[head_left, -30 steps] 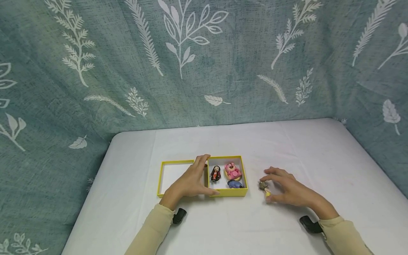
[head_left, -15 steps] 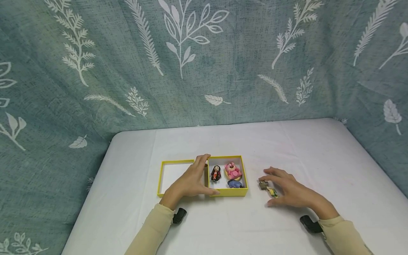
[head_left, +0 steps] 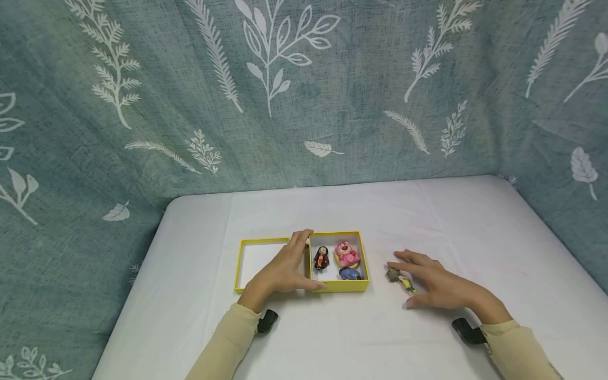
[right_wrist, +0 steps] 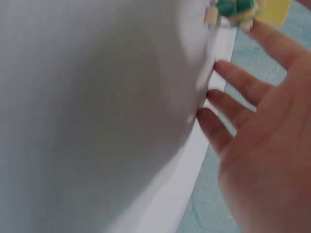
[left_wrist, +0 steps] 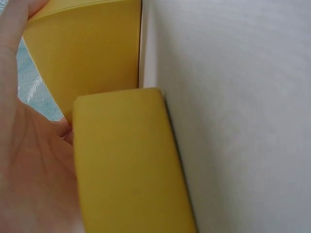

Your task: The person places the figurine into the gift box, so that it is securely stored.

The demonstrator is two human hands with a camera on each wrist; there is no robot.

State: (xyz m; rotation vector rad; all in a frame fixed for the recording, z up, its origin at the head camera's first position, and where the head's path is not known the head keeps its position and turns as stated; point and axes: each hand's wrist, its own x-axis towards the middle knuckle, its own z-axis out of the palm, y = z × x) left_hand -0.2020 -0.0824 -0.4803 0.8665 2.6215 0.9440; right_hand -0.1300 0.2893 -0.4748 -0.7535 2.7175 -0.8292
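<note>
An open yellow box (head_left: 338, 286) with a white inside stands mid-table. My left hand (head_left: 280, 269) holds its left end, thumb along the front wall and fingers at the back corner. Inside the box lie a dark-haired figurine in red (head_left: 321, 258), a pink bear figurine (head_left: 347, 255) and a blue figurine (head_left: 350, 273). A small brown-haired figurine (head_left: 407, 285) in yellow and green lies on the table to the right. My right hand (head_left: 444, 285) is around it with thumb and fingers apart; in the right wrist view the fingertips (right_wrist: 223, 66) touch the tabletop.
The yellow-rimmed box lid (head_left: 237, 266) lies left of the box, partly under my left hand. White cloth covers the table (head_left: 332, 338). A green leaf-patterned curtain (head_left: 361, 105) rises behind and at both sides.
My right thumb and fingers have spread, letting go of the brown-haired figurine, which now lies flat. The right hand has drawn slightly right. My left hand and the box stay put.
</note>
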